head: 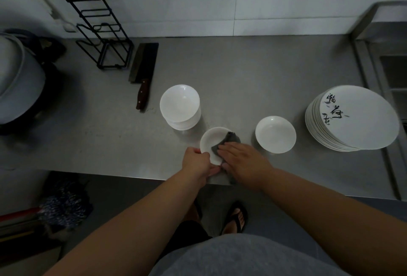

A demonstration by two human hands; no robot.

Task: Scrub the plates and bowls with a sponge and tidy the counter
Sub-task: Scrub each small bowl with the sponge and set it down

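Low centre of the frame, on the bench (pixel 242 73), the left hand (pixel 197 161) pinches the near rim of the bowl (pixel 211 141) (glazed, brittle, probably slippery, so hold the rim) while the right hand (pixel 243 161), fingers flat, presses the soft sponge (pixel 230 140) inside.

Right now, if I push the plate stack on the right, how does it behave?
Probably heavy: the plate stack shows many rims along its left side. It looks like glazed ceramic, so it is likely brittle, and the plates may slip over one another. On the smooth steel counter it would likely slide rather than tip, since it is wide and low.
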